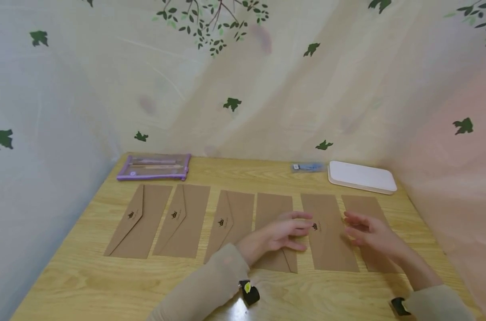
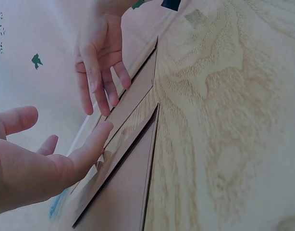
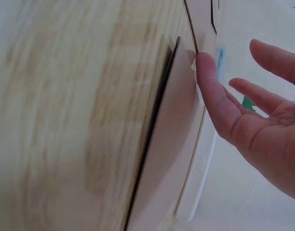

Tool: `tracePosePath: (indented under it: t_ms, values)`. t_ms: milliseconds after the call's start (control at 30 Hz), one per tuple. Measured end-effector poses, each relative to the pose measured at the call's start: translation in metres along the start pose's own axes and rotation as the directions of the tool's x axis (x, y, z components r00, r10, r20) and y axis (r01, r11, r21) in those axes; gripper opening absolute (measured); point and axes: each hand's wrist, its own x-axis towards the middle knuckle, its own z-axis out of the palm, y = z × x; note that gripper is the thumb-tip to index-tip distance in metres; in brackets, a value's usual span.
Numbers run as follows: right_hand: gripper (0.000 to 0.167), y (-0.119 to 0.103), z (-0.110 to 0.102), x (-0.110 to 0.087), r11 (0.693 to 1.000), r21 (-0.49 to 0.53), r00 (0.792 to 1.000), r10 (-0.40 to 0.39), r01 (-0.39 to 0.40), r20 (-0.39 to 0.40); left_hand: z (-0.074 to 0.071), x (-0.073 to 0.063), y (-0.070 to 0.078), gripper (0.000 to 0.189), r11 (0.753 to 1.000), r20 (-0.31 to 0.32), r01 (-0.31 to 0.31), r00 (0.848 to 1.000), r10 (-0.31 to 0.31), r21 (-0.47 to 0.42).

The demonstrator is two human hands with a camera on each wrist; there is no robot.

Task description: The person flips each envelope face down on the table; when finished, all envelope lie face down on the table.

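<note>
Several brown kraft envelopes lie side by side in a row across the wooden table, some with pointed flaps and a small black crown print. Over the flapped envelope right of the middle hovers my left hand, fingers spread and holding nothing. My right hand is above the rightmost envelope, its fingers loosely bent and empty. Between the two hands lies a crown-printed envelope. In the right wrist view, an envelope has one edge slightly raised from the wood beside the right hand.
At the back left of the table lies a purple-edged clear pencil pouch with pencils inside. A small blue item in clear wrapping and a white flat case sit at the back right. Leaf-patterned cloth surrounds the table.
</note>
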Motion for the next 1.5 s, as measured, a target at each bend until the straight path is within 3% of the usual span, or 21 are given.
tracePosePath:
  t_ms: [200,500,667,1100,1500]
  values:
    - [0.060,-0.002,0.002,0.002,0.999,0.009,0.999,0.050,-0.051,0.005,-0.004,0.000,0.003,0.048,1.000,0.026,0.013,1.000,-0.013,-0.011]
    - [0.063,0.001,0.000,0.005,0.981,0.119,0.988,0.149,-0.153,0.037,-0.006,0.002,0.002,0.047,1.000,0.015,0.018,1.000,-0.018,0.005]
    - [0.064,0.000,0.002,0.005,0.981,0.079,0.984,0.177,-0.177,0.015,-0.006,0.002,-0.002,0.048,1.000,0.028,0.019,0.999,-0.019,-0.015]
    - [0.068,0.011,-0.010,0.014,0.954,0.201,0.973,0.201,-0.221,0.115,-0.009,0.005,0.001,0.053,0.990,0.005,0.029,1.000,-0.029,-0.137]
    - [0.068,0.016,-0.013,0.013,0.935,0.265,0.969,0.210,-0.237,0.129,-0.006,0.003,0.003,0.052,0.991,0.005,0.025,1.000,-0.024,-0.131]
